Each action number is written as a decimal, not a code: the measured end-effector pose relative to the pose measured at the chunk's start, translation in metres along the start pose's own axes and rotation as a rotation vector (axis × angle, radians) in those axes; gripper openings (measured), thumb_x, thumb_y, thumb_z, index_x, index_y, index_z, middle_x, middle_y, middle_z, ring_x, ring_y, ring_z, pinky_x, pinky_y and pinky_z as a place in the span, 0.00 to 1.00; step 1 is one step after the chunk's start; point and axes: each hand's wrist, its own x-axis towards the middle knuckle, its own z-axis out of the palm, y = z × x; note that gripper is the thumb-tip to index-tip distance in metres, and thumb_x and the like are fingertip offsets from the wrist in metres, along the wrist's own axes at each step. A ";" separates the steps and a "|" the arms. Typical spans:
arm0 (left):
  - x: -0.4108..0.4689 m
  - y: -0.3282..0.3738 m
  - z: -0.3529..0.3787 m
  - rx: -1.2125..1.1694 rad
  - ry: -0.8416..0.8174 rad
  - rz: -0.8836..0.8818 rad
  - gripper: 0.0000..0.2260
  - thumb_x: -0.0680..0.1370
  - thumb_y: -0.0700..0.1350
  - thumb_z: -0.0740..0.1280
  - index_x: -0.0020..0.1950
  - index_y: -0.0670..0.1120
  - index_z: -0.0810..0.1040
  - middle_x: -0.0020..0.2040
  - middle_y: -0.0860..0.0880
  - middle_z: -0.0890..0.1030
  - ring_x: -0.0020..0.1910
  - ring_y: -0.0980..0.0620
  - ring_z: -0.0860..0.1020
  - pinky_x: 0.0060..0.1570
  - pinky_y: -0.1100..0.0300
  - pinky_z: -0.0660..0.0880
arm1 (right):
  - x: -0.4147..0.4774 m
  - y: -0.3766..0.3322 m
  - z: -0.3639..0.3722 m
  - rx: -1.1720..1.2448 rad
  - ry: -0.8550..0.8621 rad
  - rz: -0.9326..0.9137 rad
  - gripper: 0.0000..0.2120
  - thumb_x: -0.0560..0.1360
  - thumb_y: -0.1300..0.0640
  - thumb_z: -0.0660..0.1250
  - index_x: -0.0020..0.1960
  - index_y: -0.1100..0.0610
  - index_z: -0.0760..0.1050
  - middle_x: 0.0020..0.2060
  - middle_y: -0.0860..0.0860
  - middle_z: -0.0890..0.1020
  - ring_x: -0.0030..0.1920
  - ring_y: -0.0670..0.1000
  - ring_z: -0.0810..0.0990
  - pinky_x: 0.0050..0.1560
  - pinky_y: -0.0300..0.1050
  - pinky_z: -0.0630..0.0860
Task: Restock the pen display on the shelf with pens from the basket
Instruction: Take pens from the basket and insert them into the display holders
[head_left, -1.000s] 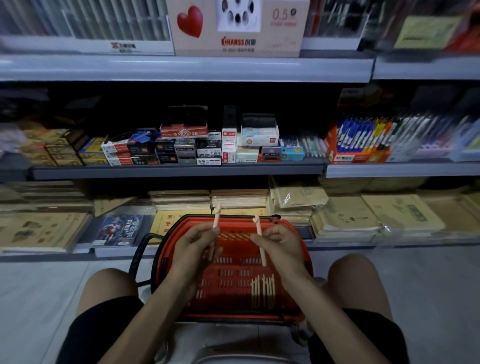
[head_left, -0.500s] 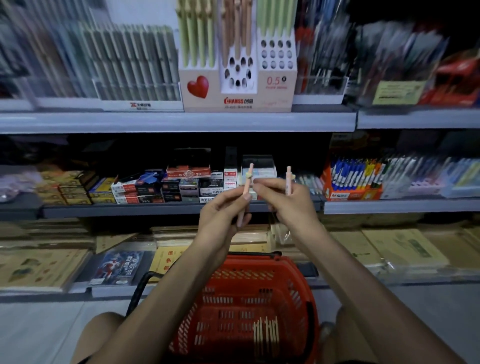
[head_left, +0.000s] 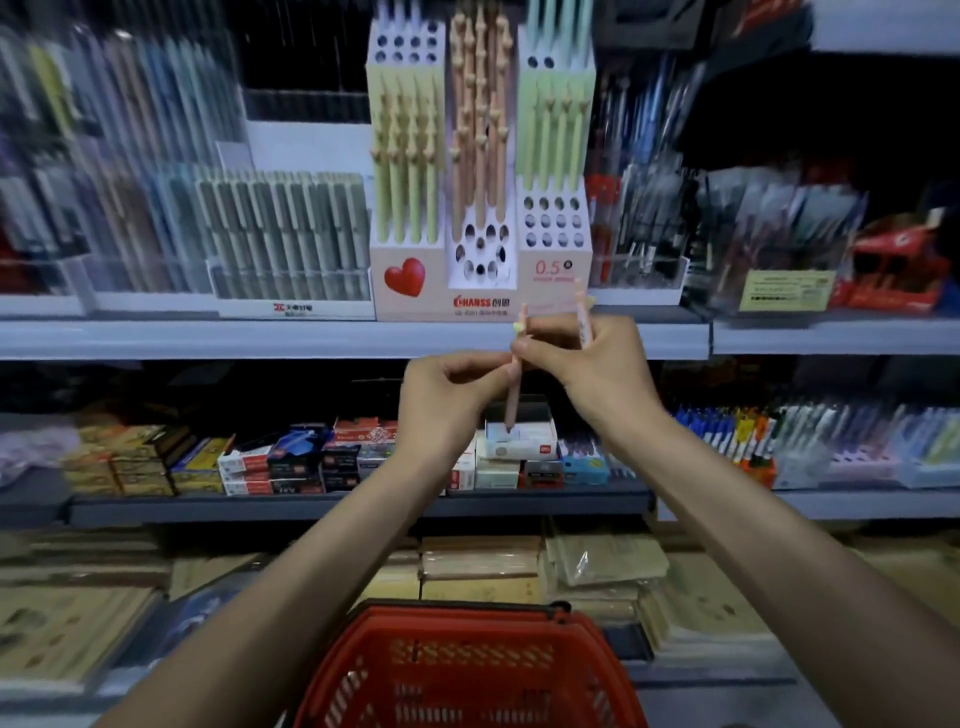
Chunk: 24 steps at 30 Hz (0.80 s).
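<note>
The pen display (head_left: 480, 283) stands on the upper shelf (head_left: 311, 338), a stepped cardboard stand with a red heart, holding green and pink pens and showing several empty holes. My left hand (head_left: 447, 400) pinches a pink pen (head_left: 514, 389) that points tip down. My right hand (head_left: 592, 364) grips a second pink pen (head_left: 582, 312) upright and also touches the first pen. Both hands are raised just below and in front of the display. The red basket (head_left: 467, 670) sits below between my forearms; its contents are out of view.
Boxes of grey pens (head_left: 285, 239) stand left of the display and clear holders of pens (head_left: 639, 223) to its right. The middle shelf (head_left: 358, 504) carries small stationery boxes. Notebooks (head_left: 597, 571) lie stacked on the lowest shelf behind the basket.
Both hands rose from over the basket up to the upper shelf edge, each carrying a pink pen. The hands came together. The view tilted up to the display.
</note>
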 end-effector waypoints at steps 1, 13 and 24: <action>0.009 0.006 -0.001 0.031 0.018 0.031 0.05 0.76 0.41 0.77 0.51 0.43 0.89 0.44 0.49 0.88 0.45 0.54 0.86 0.49 0.61 0.80 | 0.008 -0.007 0.001 -0.007 0.011 -0.023 0.08 0.71 0.62 0.80 0.41 0.49 0.87 0.42 0.46 0.89 0.53 0.48 0.87 0.59 0.48 0.82; 0.108 0.075 -0.003 0.137 0.128 0.136 0.12 0.75 0.36 0.75 0.55 0.50 0.87 0.45 0.50 0.88 0.45 0.50 0.86 0.43 0.51 0.82 | 0.119 -0.077 0.027 -0.102 0.155 -0.244 0.07 0.69 0.64 0.81 0.42 0.55 0.86 0.37 0.47 0.87 0.38 0.45 0.87 0.47 0.45 0.86; 0.128 0.094 -0.014 0.182 -0.034 0.051 0.30 0.79 0.25 0.65 0.78 0.48 0.72 0.67 0.46 0.79 0.47 0.45 0.85 0.40 0.43 0.85 | 0.161 -0.081 0.049 -0.130 0.177 -0.281 0.06 0.70 0.64 0.81 0.44 0.57 0.86 0.37 0.46 0.86 0.39 0.44 0.87 0.48 0.44 0.86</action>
